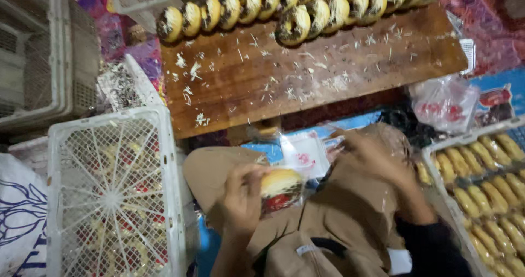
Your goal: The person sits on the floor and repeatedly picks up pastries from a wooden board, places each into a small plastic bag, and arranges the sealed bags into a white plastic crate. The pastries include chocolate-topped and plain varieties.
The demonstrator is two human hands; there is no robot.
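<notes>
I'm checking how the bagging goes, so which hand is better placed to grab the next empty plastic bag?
Probably the right hand: it rests at the clear plastic bags on the lap, seemingly free. The left hand is busy, its grip closed around a bun in a plastic wrapper.

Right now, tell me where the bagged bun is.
In the head view the bagged bun sits low and centre, held in the left hand over the lap, just below the wooden board and right of the white crate.
</notes>
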